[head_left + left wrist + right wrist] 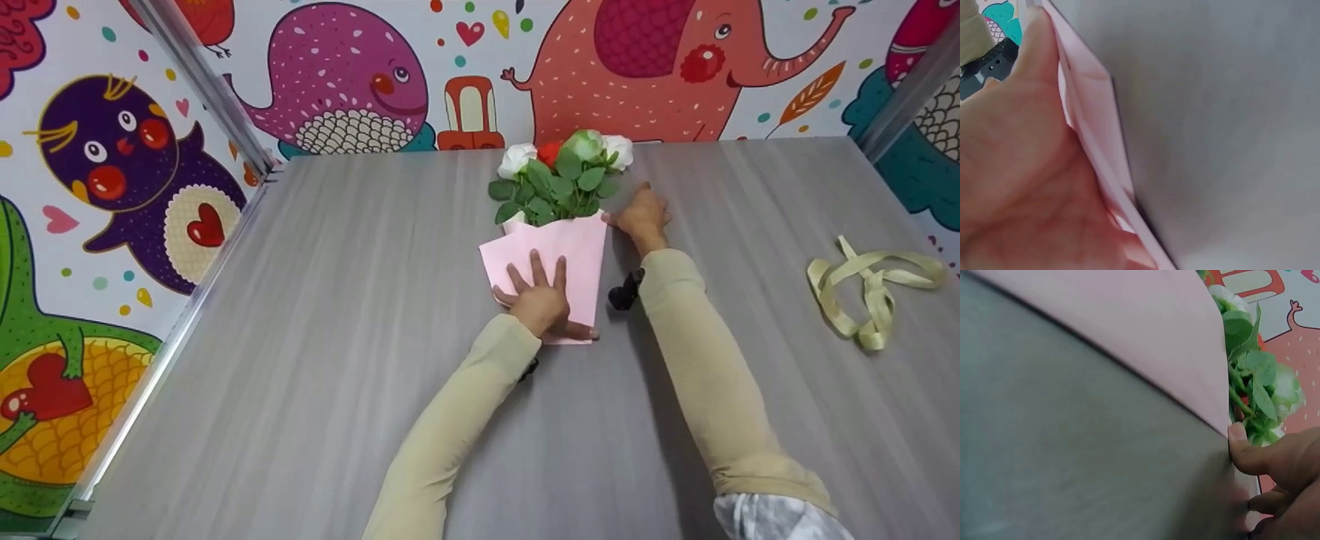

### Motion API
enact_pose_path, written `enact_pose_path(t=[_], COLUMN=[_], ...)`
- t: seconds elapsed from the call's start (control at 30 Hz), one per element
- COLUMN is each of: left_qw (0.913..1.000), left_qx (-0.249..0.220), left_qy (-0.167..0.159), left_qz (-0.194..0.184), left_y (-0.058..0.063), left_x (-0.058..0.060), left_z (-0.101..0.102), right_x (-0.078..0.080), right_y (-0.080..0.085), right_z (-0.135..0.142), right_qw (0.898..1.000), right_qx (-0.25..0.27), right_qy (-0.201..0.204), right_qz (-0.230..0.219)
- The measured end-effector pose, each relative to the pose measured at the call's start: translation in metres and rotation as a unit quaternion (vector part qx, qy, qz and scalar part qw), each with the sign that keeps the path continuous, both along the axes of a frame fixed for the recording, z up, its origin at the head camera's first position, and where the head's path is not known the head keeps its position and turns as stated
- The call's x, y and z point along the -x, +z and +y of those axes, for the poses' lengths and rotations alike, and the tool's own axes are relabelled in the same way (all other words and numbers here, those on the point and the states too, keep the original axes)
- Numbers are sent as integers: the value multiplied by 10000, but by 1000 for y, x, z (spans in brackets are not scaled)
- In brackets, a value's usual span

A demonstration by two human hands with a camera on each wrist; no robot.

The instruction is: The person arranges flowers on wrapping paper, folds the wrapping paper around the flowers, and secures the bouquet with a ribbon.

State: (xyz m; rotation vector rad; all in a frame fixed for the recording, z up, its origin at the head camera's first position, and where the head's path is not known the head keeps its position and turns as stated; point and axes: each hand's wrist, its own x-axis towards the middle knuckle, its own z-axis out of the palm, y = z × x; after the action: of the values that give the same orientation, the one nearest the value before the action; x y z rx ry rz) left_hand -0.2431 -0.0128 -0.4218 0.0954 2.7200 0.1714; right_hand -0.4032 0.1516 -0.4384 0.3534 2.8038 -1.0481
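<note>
A bouquet of artificial flowers (586, 145) with white, red and pale green blooms and green leaves lies on the table, its lower part wrapped in pink paper (583, 262). My left hand (538, 304) rests on the front of the wrap with its fingers spread. Folded layers of the paper edge (1095, 107) show beside that palm in the left wrist view. At the upper right corner of the wrap, my right hand (645, 216) touches the paper with the thumb tip (1237, 432), its other fingers apart from the paper. The stems' lower ends are hidden inside the wrap.
A loosely looped pale gold ribbon (874, 289) lies at the right of the grey wood-grain table (315, 337). Walls printed with cartoon animals stand behind and at the left, with metal frame posts (202, 82) at the corners.
</note>
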Motion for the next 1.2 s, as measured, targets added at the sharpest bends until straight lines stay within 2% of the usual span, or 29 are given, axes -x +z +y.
enact_pose_path(t=[0.17, 0.27, 0.4, 0.5, 0.57, 0.67, 0.77, 0.83, 0.93, 1.03, 1.2], left_qw=[10000, 10000, 9998, 9987, 9979, 9975, 9959, 9942, 9918, 9901, 9883], left_qx=[64, 30, -68, -324, -476, -649, -725, -700, -631, -721, -1063], left_qy=[-58, -58, 33, 210, 304, 281, 222, 147, -23, -171, -198], left_qz=[-14, -30, -201, -347, -308, 10, 502, 803, 1110, 1191, 1072], left_y=[2, 1, 0, 2, 5, 12, 17, 19, 17, 13, 4], left_x=[1, 3, 8, 13, 14, 11, 4, -3, -9, -9, 1], left_z=[4, 6, 7, 6, 4, 1, 1, 3, 8, 10, 5], right_x=[3, 3, 2, -1, -5, -14, -25, -31, -44, -59, -85], right_y=[-2, -3, -2, 2, 6, 13, 22, 29, 43, 54, 60], right_z=[2, 5, 12, 23, 33, 47, 57, 63, 74, 88, 109], right_qw=[9993, 9993, 9998, 9993, 9982, 9947, 9903, 9892, 9911, 9929, 9932], right_qx=[158, 48, -109, 119, 239, 431, 473, 473, 172, -124, -410], right_qy=[-269, -271, 63, 349, 546, 876, 1238, 1325, 1291, 1181, 961], right_qz=[224, 271, 162, -19, -117, -326, -418, -418, -283, -36, 515])
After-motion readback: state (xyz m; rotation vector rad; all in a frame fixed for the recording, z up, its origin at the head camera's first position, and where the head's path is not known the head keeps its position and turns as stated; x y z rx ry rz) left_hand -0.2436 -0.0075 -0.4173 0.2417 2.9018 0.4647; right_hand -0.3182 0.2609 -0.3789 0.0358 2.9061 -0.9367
